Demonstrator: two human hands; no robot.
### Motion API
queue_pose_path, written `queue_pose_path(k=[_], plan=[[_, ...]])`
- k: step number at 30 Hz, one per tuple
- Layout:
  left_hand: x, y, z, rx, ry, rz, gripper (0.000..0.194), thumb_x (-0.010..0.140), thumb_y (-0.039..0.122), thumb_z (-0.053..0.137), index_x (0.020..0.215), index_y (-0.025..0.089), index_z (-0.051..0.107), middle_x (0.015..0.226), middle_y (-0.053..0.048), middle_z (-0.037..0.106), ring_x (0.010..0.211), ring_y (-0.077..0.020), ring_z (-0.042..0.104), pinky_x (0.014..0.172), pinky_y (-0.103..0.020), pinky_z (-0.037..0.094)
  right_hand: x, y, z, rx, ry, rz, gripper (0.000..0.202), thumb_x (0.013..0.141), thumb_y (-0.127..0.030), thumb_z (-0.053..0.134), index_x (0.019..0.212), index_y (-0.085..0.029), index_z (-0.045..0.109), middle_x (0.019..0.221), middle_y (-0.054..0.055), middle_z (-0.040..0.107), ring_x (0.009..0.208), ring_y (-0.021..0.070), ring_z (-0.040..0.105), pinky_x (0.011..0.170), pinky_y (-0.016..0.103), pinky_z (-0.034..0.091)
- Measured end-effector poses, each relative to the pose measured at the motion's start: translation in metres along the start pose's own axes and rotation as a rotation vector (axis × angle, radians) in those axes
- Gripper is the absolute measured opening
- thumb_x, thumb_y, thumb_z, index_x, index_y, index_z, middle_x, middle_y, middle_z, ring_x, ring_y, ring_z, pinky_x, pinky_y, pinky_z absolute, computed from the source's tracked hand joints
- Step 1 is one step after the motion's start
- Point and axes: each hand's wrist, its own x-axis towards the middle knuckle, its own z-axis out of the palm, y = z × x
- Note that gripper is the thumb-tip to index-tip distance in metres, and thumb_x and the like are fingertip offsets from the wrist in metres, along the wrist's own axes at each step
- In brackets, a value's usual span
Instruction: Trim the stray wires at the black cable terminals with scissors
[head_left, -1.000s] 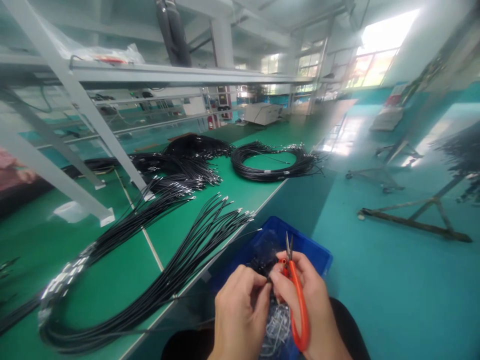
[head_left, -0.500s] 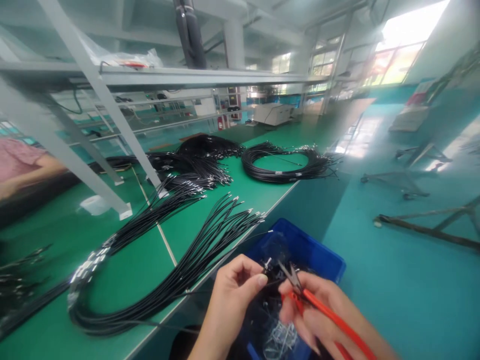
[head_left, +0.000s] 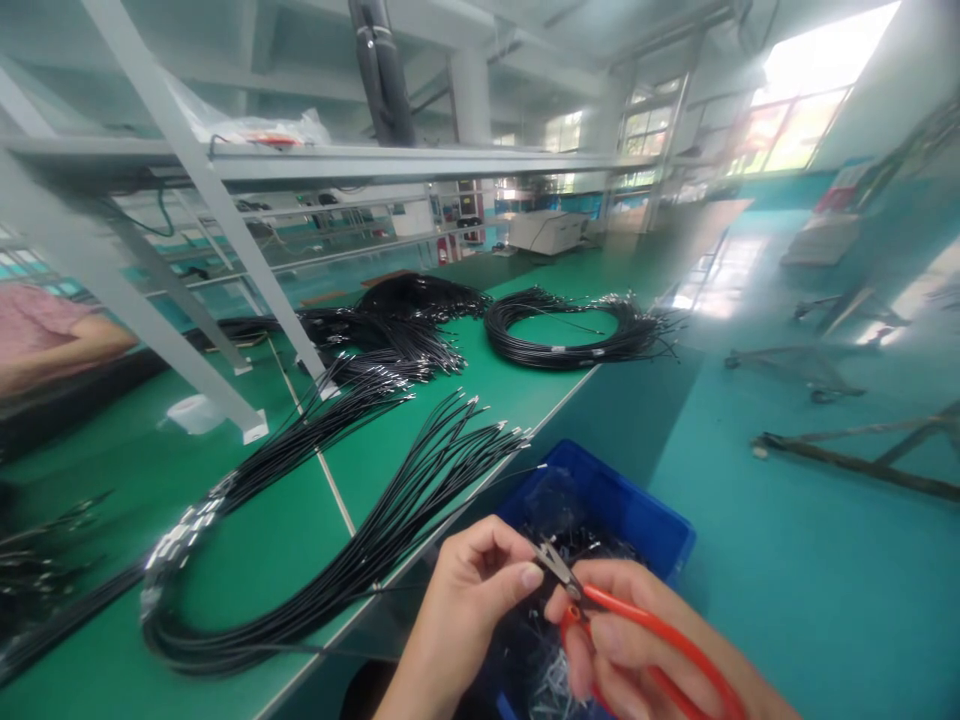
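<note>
My left hand (head_left: 480, 580) is closed in a pinch above a blue bin, with a thin black cable (head_left: 397, 588) running into it from the table side. The cable's end is hidden at the fingertips. In my right hand (head_left: 637, 630) is a pair of red-handled scissors (head_left: 660, 640). Their blades are slightly apart, and the tips meet my left thumb and forefinger. Beside my hands, a bundle of black cables (head_left: 315, 590) with silver tips curves across the green table (head_left: 247, 540), bound by pale bands at the left.
Below my hands stands the blue bin (head_left: 660, 520), holding small clear and dark pieces. A coiled cable loop (head_left: 555, 350) and a dark cable pile (head_left: 420, 295) lie farther back. White shelf posts (head_left: 217, 220) rise at the left, where another person's arm (head_left: 82, 345) shows.
The scissors have moved left and up to my left fingertips. The silver-tipped piece that showed above those fingers is no longer visible. My left hand has barely shifted.
</note>
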Motion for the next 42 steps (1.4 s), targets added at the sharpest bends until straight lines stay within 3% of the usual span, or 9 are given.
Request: queue_pose_path(k=[13,17,20,24,26,29,33,38,42], plan=[[0.0,-0.006,-0.002,0.083,0.008,0.051,0.013,0.073,0.022,0.069,0.067,0.015,0.06,0.065,0.001,0.057,0.063,-0.0111,0.049,0.06,-0.02,0.039,0.015,0.012,-0.011,-0.072,-0.038,0.045,0.033,0.071,-0.041,0.066,0.09,-0.016,0.054,0.059,0.001,0.063,0.033,0.0032,0.035,0.035,0.017,0.023],[0.003,-0.009,-0.007,0.109,0.035,0.034,0.015,0.071,0.025,0.071,0.068,0.015,0.06,0.06,0.004,0.05,0.058,-0.009,0.042,0.056,-0.018,0.034,0.02,0.019,-0.011,-0.174,0.003,-0.028,0.022,0.059,-0.018,0.075,0.073,-0.015,0.058,0.055,-0.005,0.055,0.045,0.0044,0.045,0.046,0.015,0.033],[0.002,-0.016,-0.005,0.178,0.064,0.023,0.014,0.072,0.025,0.068,0.068,0.016,0.059,0.058,0.005,0.048,0.056,-0.009,0.042,0.054,-0.018,0.033,0.013,0.019,-0.014,-0.096,-0.036,-0.102,0.027,0.06,-0.025,0.077,0.078,-0.014,0.06,0.06,-0.003,0.06,0.049,0.0047,0.046,0.048,0.015,0.035],[-0.005,-0.028,0.007,0.719,-0.096,0.021,0.003,0.07,0.02,0.068,0.069,0.021,0.065,0.064,0.004,0.061,0.06,-0.012,0.054,0.056,-0.019,0.037,0.005,0.019,-0.021,-0.068,0.24,-0.238,0.046,0.066,-0.051,0.073,0.094,-0.018,0.057,0.061,0.0,0.063,0.036,0.0038,0.039,0.035,0.016,0.028],[-0.005,-0.03,0.004,1.059,-0.124,0.045,0.005,0.068,0.023,0.07,0.071,0.027,0.068,0.071,0.005,0.066,0.066,-0.0144,0.058,0.059,-0.02,0.04,0.007,0.022,-0.024,-0.155,0.435,-0.305,0.046,0.066,-0.051,0.073,0.096,-0.02,0.058,0.065,0.002,0.065,0.046,0.0099,0.053,0.041,0.02,0.038],[-0.005,-0.025,-0.02,1.338,0.182,0.017,0.01,0.079,0.019,0.057,0.082,0.023,0.066,0.084,-0.004,0.064,0.083,-0.0222,0.056,0.072,-0.03,0.04,0.016,0.029,-0.025,-0.279,0.591,-0.345,0.047,0.064,-0.048,0.075,0.098,-0.022,0.058,0.079,0.007,0.07,0.078,0.0228,0.064,0.068,0.031,0.05],[-0.006,-0.017,-0.06,1.483,0.454,-0.029,0.013,0.08,0.012,0.049,0.081,0.018,0.059,0.088,-0.01,0.059,0.091,-0.0283,0.05,0.078,-0.039,0.035,0.03,0.027,-0.018,-0.241,0.629,-0.349,0.046,0.062,-0.047,0.076,0.097,-0.022,0.059,0.089,0.009,0.07,0.089,0.0284,0.063,0.08,0.04,0.048],[-0.005,-0.008,-0.077,1.437,0.43,-0.045,0.009,0.081,0.018,0.049,0.073,0.021,0.053,0.072,-0.003,0.058,0.076,-0.024,0.055,0.07,-0.034,0.037,0.037,0.007,-0.023,0.057,0.728,-0.535,0.036,0.066,-0.035,0.077,0.095,-0.02,0.061,0.082,0.005,0.07,0.065,0.0151,0.058,0.058,0.026,0.045],[0.005,0.004,-0.058,1.283,0.316,-0.027,0.011,0.082,0.019,0.05,0.091,0.024,0.051,0.079,0.0,0.064,0.073,-0.0197,0.061,0.064,-0.028,0.04,0.032,-0.001,-0.037,0.25,0.849,-0.692,0.026,0.073,-0.029,0.071,0.094,-0.023,0.058,0.072,-0.002,0.065,0.052,0.0086,0.049,0.05,0.022,0.04]])
